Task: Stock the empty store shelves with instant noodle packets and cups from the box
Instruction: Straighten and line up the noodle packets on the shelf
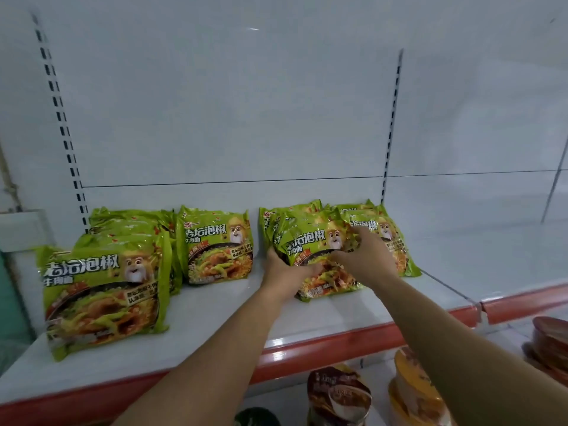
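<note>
Green instant noodle packets stand in rows on a white shelf (215, 318) with a red front edge. A stack at the left is fronted by a large packet (104, 296). A middle packet (216, 244) stands upright. Both my hands hold the front packet (310, 244) of the right-hand group. My left hand (282, 272) grips its lower left edge. My right hand (365, 256) presses on its right side, in front of another packet (390, 238) behind it. The box is out of view.
Noodle cups sit on the lower shelf: a brown-lidded cup (338, 395), a yellow cup (412, 392) and red bowls (550, 342) at the right. The shelf's white back panel (230, 118) has slotted uprights. The neighbouring shelf section (491, 256) at the right holds nothing.
</note>
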